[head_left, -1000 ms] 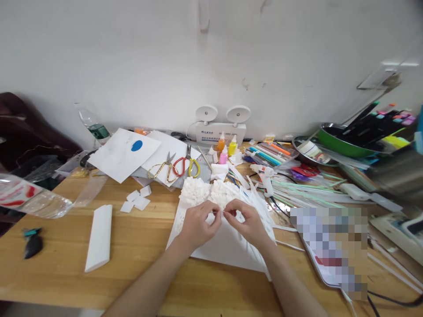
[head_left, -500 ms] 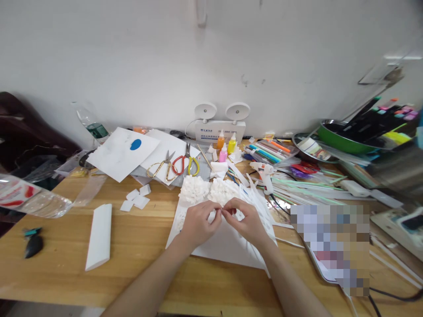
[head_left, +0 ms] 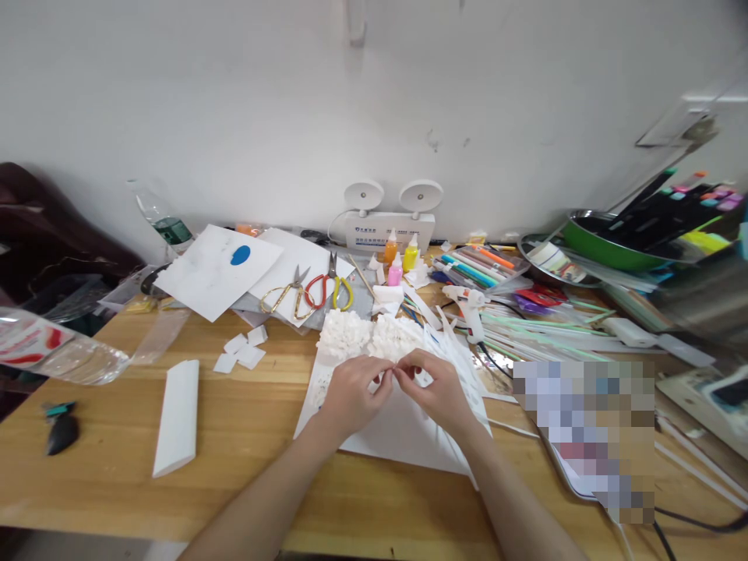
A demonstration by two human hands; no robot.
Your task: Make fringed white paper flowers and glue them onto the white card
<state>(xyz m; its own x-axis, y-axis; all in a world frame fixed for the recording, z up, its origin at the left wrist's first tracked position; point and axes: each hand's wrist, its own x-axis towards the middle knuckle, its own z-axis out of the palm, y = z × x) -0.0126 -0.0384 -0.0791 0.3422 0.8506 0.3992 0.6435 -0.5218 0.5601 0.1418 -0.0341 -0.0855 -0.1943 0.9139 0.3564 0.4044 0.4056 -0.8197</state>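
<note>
Little has moved since the earlier frames: both hands are kept at the same spot mid-desk, w/ only a small shift of the fingertips against each other, so the fine work on one small white piece appears to be going on, not finished.

Head view, the only one. Left hand [head_left: 351, 393] and right hand [head_left: 439, 393] are seen meeting over a large white sheet [head_left: 403, 436] lying flat on the wooden desk [head_left: 245, 460]. Thumb and forefinger of each hand are pinched together on a small white paper bit [head_left: 393, 376], held between the two hands just above the sheet; the bit is mostly hidden, its shape can't be told. Just behind the hands, two fluffy white paper clusters [head_left: 368, 336] rest at the sheet's far edge, side by side & touching.

Farther back: gold scissors [head_left: 286, 296] and red-and-yellow-handled scissors [head_left: 327, 290] lie on loose white paper; small paint bottles [head_left: 402, 257] in orange, yellow, pink stand near the wall. A white glue gun [head_left: 467, 308] lies right of the clusters, near a tray of markers [head_left: 479, 269]. At left, a folded white strip [head_left: 177, 417] and small white squares [head_left: 241, 352] lie well apart from the hands. A blurred-out patch covers part of the desk at right.
</note>
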